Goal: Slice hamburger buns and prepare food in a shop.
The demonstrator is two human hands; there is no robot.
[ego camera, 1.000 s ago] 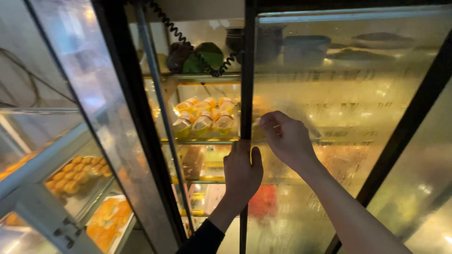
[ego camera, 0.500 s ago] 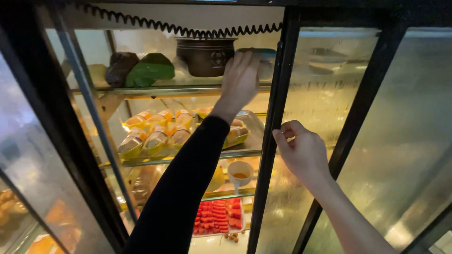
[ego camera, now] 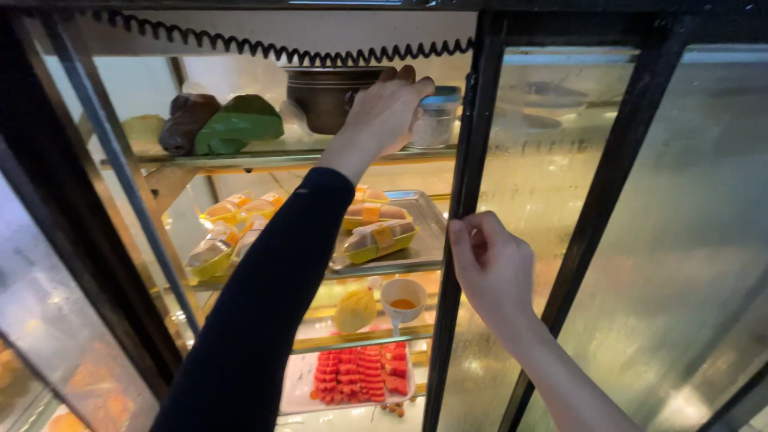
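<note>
Closest in, the right hand (ego camera: 492, 268) has its fingers curled round the edge of the black door frame (ego camera: 462, 240) of a glass display fridge, gripping it at about the middle shelf's height. Just past that, the left arm in a dark sleeve (ego camera: 264, 304) runs up into the cabinet, over a tray of red fruit slices (ego camera: 356, 376), a small white cup of orange sauce (ego camera: 402, 298) and a steel tray (ego camera: 424, 232) of wrapped rolls in yellow boats. On the top shelf (ego camera: 264, 160), the left hand (ego camera: 384, 112) rests with loosely spread fingers against the side of a dark metal pot (ego camera: 324, 96); I cannot tell whether it actually grips it. Right of that hand stands a small clear jar with a blue lid (ego camera: 436, 116), and to the left lie green and brown wrapped bundles (ego camera: 216, 124). The pot looks stiff, heavy and probably cold and slick, best taken under the rim with a full palm.
</note>
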